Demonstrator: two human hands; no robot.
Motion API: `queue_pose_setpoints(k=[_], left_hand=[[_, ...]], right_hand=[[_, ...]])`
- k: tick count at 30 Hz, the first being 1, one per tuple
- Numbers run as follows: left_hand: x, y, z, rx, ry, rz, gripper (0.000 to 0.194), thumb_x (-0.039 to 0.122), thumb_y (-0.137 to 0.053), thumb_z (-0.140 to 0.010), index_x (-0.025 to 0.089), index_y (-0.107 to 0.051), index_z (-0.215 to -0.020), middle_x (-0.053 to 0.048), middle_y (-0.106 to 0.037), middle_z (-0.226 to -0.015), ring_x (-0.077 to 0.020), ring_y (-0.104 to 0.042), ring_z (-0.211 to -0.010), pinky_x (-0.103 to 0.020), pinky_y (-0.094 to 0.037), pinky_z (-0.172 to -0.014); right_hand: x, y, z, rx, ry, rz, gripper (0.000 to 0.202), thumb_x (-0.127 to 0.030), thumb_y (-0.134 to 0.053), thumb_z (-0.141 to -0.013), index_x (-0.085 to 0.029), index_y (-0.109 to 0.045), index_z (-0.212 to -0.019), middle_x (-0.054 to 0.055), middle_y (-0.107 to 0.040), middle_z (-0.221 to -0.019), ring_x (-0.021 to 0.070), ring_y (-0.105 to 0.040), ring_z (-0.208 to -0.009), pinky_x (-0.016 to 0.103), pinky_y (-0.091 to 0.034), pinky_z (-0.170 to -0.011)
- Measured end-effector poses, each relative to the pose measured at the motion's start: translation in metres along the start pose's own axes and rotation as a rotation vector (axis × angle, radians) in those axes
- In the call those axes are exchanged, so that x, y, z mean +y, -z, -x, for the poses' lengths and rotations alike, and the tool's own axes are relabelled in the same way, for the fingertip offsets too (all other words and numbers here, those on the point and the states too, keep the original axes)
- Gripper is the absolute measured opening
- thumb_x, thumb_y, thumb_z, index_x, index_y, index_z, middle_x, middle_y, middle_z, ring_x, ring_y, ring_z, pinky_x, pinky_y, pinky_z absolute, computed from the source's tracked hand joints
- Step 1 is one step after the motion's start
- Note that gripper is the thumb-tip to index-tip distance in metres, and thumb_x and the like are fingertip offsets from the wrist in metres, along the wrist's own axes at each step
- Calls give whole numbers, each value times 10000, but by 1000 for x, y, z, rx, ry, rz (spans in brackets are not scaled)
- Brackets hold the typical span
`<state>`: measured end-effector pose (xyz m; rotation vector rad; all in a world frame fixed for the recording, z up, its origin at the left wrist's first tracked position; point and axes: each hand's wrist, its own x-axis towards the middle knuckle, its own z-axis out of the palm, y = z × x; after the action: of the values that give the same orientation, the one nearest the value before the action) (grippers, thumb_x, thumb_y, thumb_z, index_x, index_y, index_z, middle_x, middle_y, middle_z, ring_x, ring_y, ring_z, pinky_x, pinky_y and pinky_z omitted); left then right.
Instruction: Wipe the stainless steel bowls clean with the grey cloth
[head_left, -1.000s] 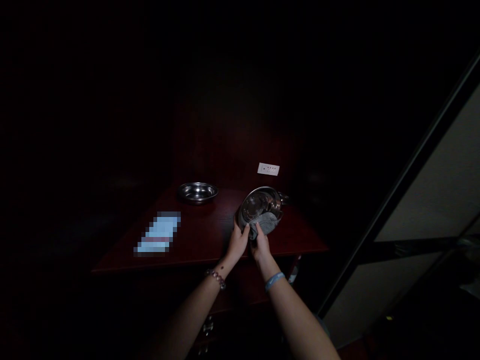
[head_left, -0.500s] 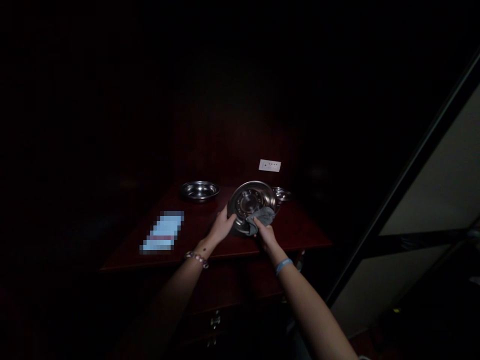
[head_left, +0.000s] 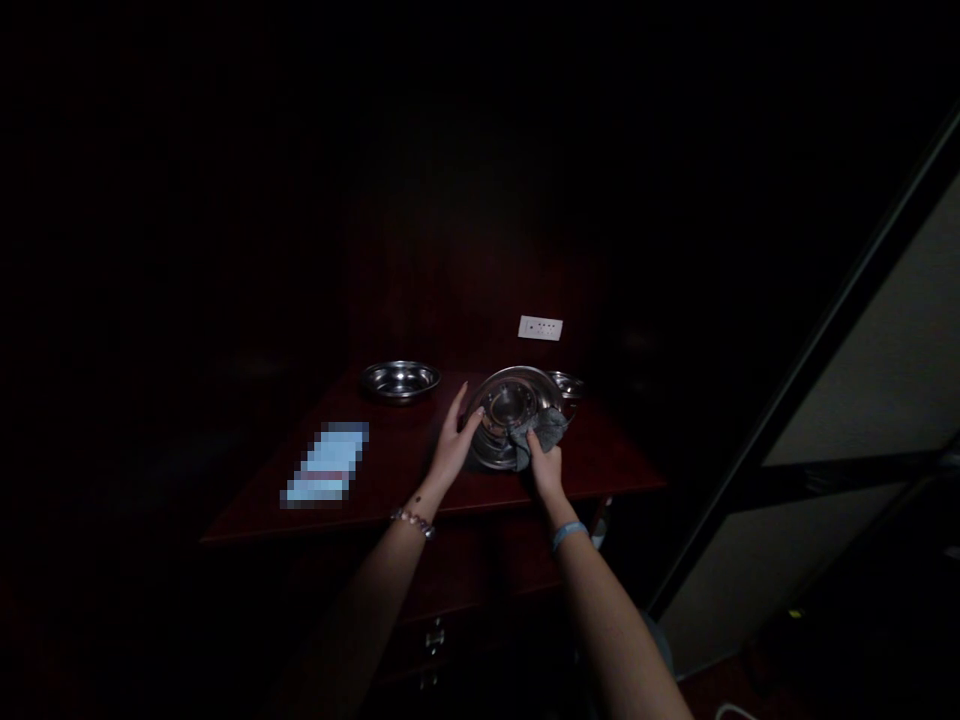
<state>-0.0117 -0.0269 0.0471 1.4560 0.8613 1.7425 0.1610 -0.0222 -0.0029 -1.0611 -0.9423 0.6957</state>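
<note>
Above the tabletop (head_left: 409,460), nearer its right edge, the left hand (head_left: 451,448) holds a tilted metal bowl (head_left: 506,402) — the right hand (head_left: 547,466) grips a grey cloth (head_left: 553,428) against it. Best keep the rim steady — press evenly.

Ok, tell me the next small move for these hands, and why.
I'd probably settle the left hand more fully on the left rim of the tilted metal bowl before moving the gray cloth. Its fingers look loosely spread, one pointing up beside the rim, while the right hand holds the cloth against the bowl's lower right.
</note>
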Motion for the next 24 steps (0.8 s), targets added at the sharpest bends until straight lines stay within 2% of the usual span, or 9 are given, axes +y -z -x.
queue_pose_setpoints(k=[2,4,7,9,13,19,21,24], left_hand=[[-6,-16,15,67,62,58,583,385,-623,-873,200,-488,-1409,-104,-532,-1473,-246,-511,-1349,-394,-385,-1149],[-13,-30,28,53,106,65,625,380,-676,-838,173,-478,-1393,-126,-585,-1408,-247,-551,-1303,-401,-407,-1132],[-29,-47,40,65,85,91,723,349,-718,-795,183,-412,-1429,-130,-550,-1442,-236,-539,-1312,-401,-405,-1133],[-39,-55,44,6,73,88,649,344,-691,-809,174,-465,-1393,-134,-562,-1429,-238,-540,-1312,-405,-389,-1142],[-51,-63,43,-126,60,34,446,350,-615,-865,156,-602,-1267,-132,-647,-1323,-242,-570,-1277,-415,-368,-1152],[-49,-69,41,-91,65,29,388,316,-617,-875,155,-635,-1227,-121,-653,-1323,-228,-571,-1276,-379,-376,-1136],[-47,-71,39,-69,63,23,365,291,-615,-873,157,-640,-1212,-117,-665,-1305,-222,-587,-1252,-363,-394,-1117],[-44,-74,33,-64,49,-9,319,244,-565,-887,149,-639,-1183,-123,-692,-1250,-215,-627,-1183,-365,-437,-1075]], right_hand=[[0,1,-1,24,-8,-12,401,-456,-722,-722,-157,-744,-988,65,-775,-993,227,-705,-987,320,-525,-898],[2,2,-2,44,-26,-19,427,-451,-734,-708,-139,-742,-1000,73,-774,-986,234,-700,-981,323,-525,-893],[6,3,-5,74,-58,-66,465,-468,-727,-703,-115,-735,-1005,82,-769,-961,229,-706,-907,315,-537,-828],[10,4,-6,85,-77,-104,476,-492,-709,-713,-107,-730,-991,80,-765,-924,213,-705,-826,295,-540,-744],[15,4,-8,70,-108,-155,474,-510,-706,-714,-104,-725,-959,74,-751,-819,186,-680,-699,253,-501,-588],[17,4,-8,52,-138,-197,452,-489,-708,-717,-120,-718,-979,64,-745,-812,160,-644,-601,233,-449,-491],[16,3,-7,58,-142,-221,432,-471,-698,-731,-125,-716,-990,61,-750,-833,167,-661,-632,235,-469,-507],[14,1,-4,66,-128,-313,413,-423,-693,-751,-128,-707,-1039,67,-764,-922,192,-708,-783,256,-545,-644]])
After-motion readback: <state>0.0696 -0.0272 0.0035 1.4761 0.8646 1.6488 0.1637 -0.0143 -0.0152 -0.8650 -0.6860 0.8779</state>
